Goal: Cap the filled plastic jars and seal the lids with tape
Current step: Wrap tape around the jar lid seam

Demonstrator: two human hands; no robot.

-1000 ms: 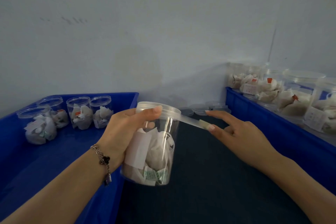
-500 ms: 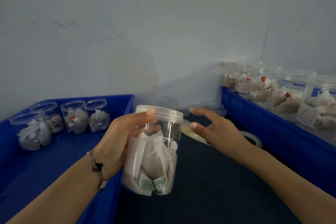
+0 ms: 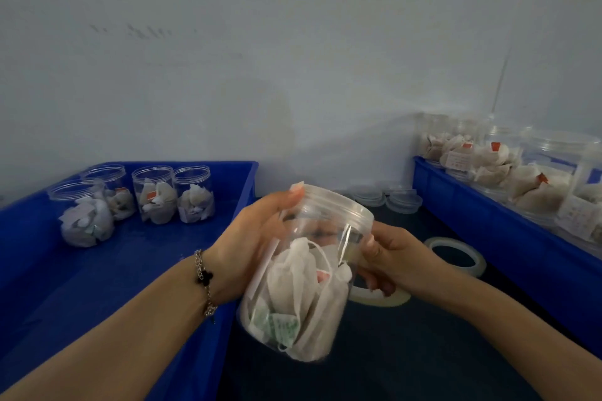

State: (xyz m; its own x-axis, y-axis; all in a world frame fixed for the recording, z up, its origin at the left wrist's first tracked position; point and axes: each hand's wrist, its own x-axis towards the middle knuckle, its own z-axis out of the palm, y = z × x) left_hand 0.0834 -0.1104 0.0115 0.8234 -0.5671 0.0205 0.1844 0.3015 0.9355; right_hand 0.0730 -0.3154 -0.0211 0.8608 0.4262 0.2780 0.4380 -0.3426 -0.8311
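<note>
A clear plastic jar filled with white sachets is held tilted above the dark table, its clear lid on. My left hand grips the jar's left side, thumb on the lid rim. My right hand holds the jar's right side, thumb pressing a strip of clear tape down over the lid edge and wall. Two tape rolls lie on the table: one right of my right hand, another partly hidden under it.
A blue tray at left holds several open filled jars. A blue tray at right holds several capped jars. Loose clear lids are stacked near the back wall between the trays.
My right hand, which held a tape strip stretched out from the lid, has come in to the jar and pressed the tape down on its side. The jar has tilted and moved right.
</note>
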